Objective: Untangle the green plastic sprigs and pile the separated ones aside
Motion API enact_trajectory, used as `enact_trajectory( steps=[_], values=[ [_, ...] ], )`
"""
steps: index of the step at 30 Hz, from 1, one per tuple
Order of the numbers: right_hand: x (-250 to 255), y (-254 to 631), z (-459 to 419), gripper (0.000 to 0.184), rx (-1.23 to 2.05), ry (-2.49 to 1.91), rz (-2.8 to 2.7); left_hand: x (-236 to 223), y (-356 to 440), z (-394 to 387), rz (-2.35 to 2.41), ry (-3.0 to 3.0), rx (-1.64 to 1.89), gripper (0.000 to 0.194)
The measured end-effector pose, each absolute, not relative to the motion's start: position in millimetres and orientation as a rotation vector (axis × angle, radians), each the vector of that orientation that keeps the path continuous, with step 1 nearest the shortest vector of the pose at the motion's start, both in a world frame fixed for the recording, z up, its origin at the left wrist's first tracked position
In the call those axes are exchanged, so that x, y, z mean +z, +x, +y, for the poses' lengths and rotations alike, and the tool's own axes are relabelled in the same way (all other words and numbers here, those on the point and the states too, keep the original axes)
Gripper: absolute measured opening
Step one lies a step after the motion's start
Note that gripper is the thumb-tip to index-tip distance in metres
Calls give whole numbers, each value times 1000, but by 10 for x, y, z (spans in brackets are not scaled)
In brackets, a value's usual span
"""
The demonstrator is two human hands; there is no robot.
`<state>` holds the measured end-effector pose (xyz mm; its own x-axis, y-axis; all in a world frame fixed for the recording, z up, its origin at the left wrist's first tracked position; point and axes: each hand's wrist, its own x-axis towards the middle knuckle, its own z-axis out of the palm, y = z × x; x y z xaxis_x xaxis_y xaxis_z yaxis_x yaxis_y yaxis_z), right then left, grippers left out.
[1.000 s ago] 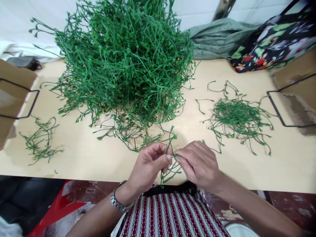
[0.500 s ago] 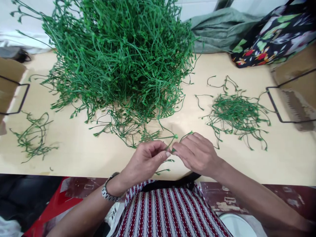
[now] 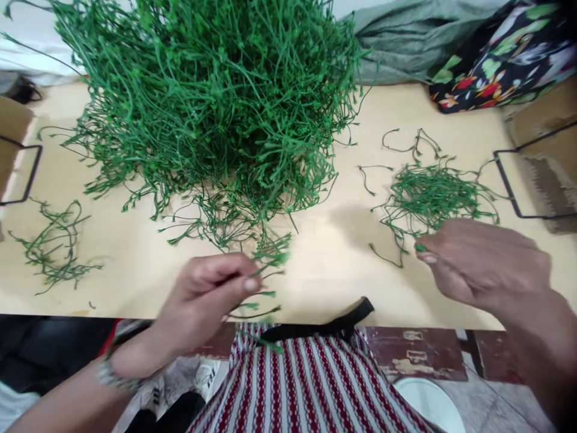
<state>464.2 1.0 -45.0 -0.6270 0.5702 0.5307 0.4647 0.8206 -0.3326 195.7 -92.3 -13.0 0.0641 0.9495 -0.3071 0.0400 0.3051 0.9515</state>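
My left hand [image 3: 211,294] is closed over the table's front edge, pinching several thin green stems [image 3: 270,261] whose tips stick out to the right. Out to the right, my right hand [image 3: 491,264] is closed with a green stem tip [image 3: 420,247] showing at its thumb; the rest of that stem is hidden. It hovers at the near side of a small pile of green stems [image 3: 437,195]. A large tangled heap of green stems [image 3: 216,102] fills the back of the table, looser strands spilling toward me.
A few stems [image 3: 56,246] lie apart at the left. Cardboard boxes with black wire frames stand at the left [image 3: 13,126] and right [image 3: 547,174] edges. A floral bag [image 3: 500,66] and grey-green cloth [image 3: 396,48] lie at the back right of the pale table [image 3: 315,270].
My hands were together at the middle; they have pulled apart. The right swung to the right with a stem, and the left drew left with its bunch.
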Motion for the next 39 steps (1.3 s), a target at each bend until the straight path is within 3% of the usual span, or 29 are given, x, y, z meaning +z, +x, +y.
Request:
enact_trajectory(
  steps=[6,8,10,15,24,27,34,39],
  values=[
    [-654,4933,625,30,-482,-991,-2557,-484,2067,-718,1155,771,1027,19],
    [-615,4844,593,32,-529,-1086,-2574,-565,2142,-664,1141,741,1036,20],
    [-527,4644,404,32,-365,-961,-2575,-598,2217,-622,1135,763,1066,19],
    [-502,4008,-146,32,456,-481,-2504,-593,2365,-545,1109,724,1199,16],
    [-894,3812,-301,79,910,-546,-2272,-581,2377,-518,1014,426,1423,11],
    [-891,3830,-341,71,871,-565,-2289,-588,2379,-520,996,391,1414,12],
    [-974,3832,-468,16,346,-711,-2411,-626,2443,-529,960,342,1616,15],
    [-973,3811,-503,11,564,-750,-2329,-625,2459,-561,903,342,1667,10]
  ],
)
